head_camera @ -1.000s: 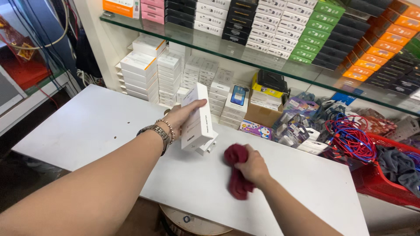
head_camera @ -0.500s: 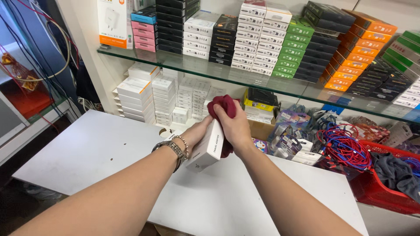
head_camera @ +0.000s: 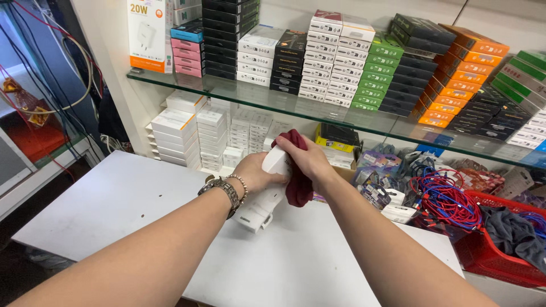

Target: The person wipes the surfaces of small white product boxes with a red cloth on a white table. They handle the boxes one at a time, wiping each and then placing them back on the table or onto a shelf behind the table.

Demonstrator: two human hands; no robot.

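At frame centre, my left hand (head_camera: 253, 176) grips the box (head_camera: 263, 196); right hand (head_camera: 304, 162) clenches the cloth (head_camera: 298, 187). I wipe gently, holding steady.

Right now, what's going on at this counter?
A person holds a white box up over the white counter with the left hand and presses a dark red cloth against it with the right hand, as if wiping it. The left wrist wears a metal watch. Behind, a glass shelf carries stacks of small boxes, and a red basket of cables sits to the right.
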